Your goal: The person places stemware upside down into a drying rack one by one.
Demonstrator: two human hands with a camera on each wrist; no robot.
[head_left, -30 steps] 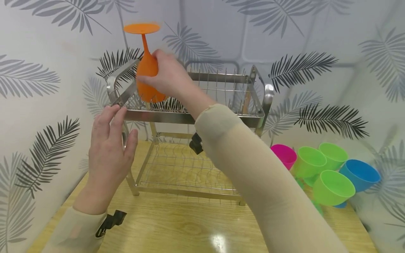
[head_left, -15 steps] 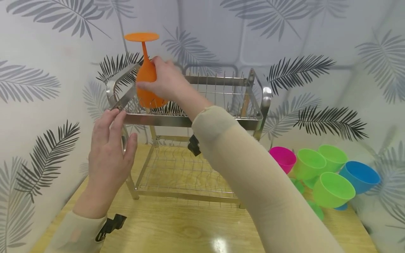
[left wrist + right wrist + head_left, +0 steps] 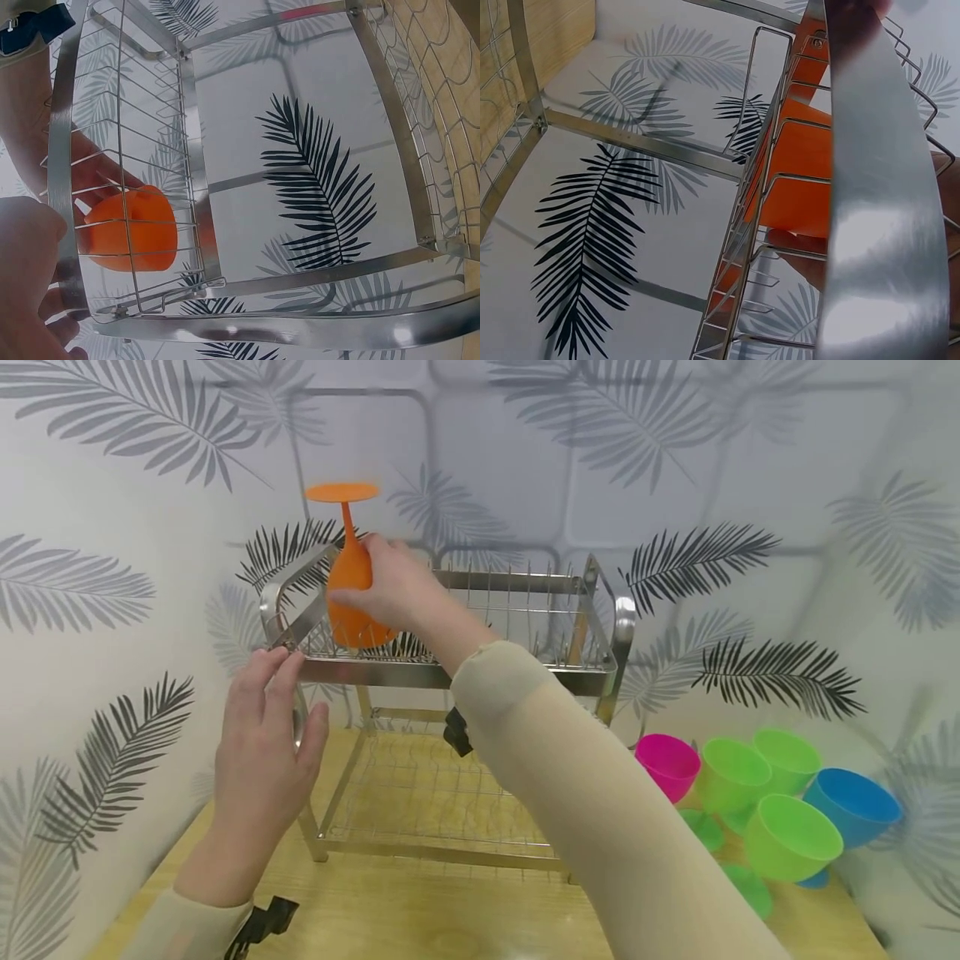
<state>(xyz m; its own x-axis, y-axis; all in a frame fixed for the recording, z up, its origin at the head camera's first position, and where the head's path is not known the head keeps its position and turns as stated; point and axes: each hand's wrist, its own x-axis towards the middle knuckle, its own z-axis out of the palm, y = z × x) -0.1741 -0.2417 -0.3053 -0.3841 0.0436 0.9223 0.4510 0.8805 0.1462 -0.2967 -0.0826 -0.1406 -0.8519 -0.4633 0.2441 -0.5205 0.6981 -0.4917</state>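
Observation:
An orange goblet stands upside down, its foot uppermost, at the left end of the upper shelf of a metal dish rack. Its bowl is down among the wire dividers. My right hand grips the bowl from the right, thumb in front. In the left wrist view the orange bowl shows through the shelf wires. My left hand rests its fingertips at the rack's front left corner, fingers fairly straight and thumb apart. From the right wrist, the rack's metal rail hides much of the right hand.
Right of the rack, on the wooden table, stand a pink goblet, several green goblets and a blue goblet, all upright. The rack's lower wire shelf sits beneath. Leaf-patterned walls close in behind and at the sides.
The head view has tilted up, so everything sits lower in the picture. The goblet has settled slightly onto the shelf, still in my right hand. My left hand keeps its place at the corner.

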